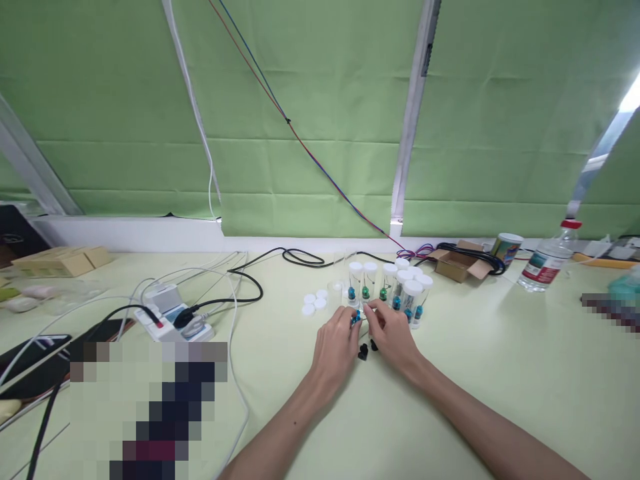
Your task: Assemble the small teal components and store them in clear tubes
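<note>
My left hand (335, 345) is closed in a pinch on a small blue piece (355, 317). My right hand (394, 333) meets it at the fingertips, also pinching; what it grips is too small to make out. Just behind both hands stand several clear vials with white caps (355, 267), each holding a small blue or green piece with a thin stem (365, 292). Round white caps (315, 303) lie loose to the left of the vials, beside an uncapped clear vial. Small black pieces (363, 352) rest on the table below my fingers.
A power strip (173, 317) with plugs and trailing cables occupies the left side of the pale table (450, 413). Behind the vials to the right are an open cardboard box (457, 265), a can (507, 249) and a water bottle (549, 259). Green blinds hang behind.
</note>
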Demonstrator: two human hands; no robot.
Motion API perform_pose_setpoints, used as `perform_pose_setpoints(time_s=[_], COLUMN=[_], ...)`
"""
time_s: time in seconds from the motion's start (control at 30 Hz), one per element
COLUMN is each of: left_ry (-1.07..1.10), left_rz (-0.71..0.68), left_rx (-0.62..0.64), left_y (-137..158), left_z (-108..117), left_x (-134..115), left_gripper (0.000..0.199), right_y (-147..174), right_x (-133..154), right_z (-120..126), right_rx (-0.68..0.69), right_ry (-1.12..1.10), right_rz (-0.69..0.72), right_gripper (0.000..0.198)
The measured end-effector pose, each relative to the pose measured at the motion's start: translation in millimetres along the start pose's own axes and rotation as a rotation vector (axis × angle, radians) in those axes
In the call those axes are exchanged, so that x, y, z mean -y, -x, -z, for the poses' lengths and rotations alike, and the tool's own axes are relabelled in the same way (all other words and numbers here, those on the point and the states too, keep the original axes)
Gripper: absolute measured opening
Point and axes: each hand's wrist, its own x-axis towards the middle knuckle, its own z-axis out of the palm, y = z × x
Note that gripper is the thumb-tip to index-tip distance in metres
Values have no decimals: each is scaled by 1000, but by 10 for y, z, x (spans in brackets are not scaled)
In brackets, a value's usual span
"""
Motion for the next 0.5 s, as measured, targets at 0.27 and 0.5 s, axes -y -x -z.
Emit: perform_pose_setpoints(time_s=[0.27, 0.5], left_ry=[36, 102], left_rz=[-69, -126], left_rx=[-170, -340], left_y=[10, 39], left_z=[67, 64], left_x=[-32, -58], left_gripper=[18, 13], right_y=[112, 236], right_x=[121, 235], right_z=[-21, -82], right_rx=[22, 177], right_ry=[-168, -280], right_rz=[-102, -96], right_gripper=[24, 16])
